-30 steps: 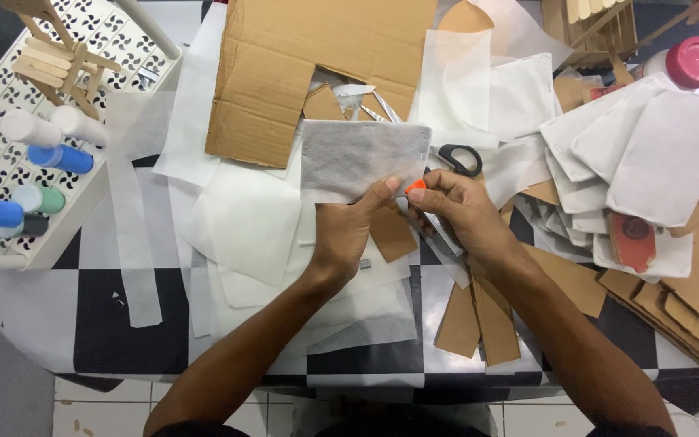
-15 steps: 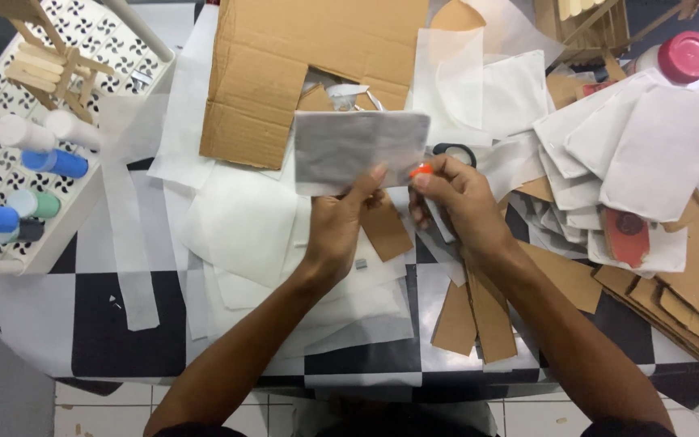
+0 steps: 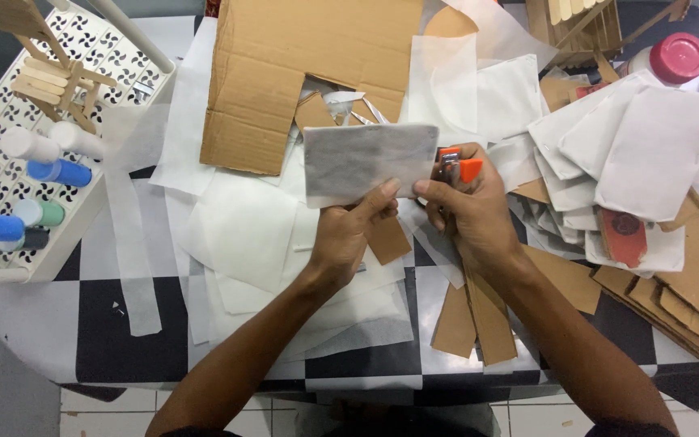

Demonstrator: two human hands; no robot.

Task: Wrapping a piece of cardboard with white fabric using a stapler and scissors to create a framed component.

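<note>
Fingers of the left hand clamped on the lower edge of a grey-white folded paper piece, thumb on the near face, other fingers behind it; sheet held up off the desk at frame centre, tilted toward the camera so its flat face shows. Right hand closed around a small orange stapler, just right of centre, with its thumb pinching the lower right corner of the same sheet; stapler mouth sits at the sheet's right edge, and whether it bites on the paper I cannot tell. Judgement: the 2-hand hold keeps the thin sheet taut and squared at the edge where the tool meets it. Below the hands, loose white tissue sheets lie layered over the black-and-white checked desk. Brown cardboard strips lie at lower centre right. A large notched cardboard panel fills upper centre. A heap of finished-looking white paper packets sits at right, within reach of the right hand. Pink-capped jar at upper right. White perforated tray at left holds paint bottles and a small stick-built chair model.
</note>
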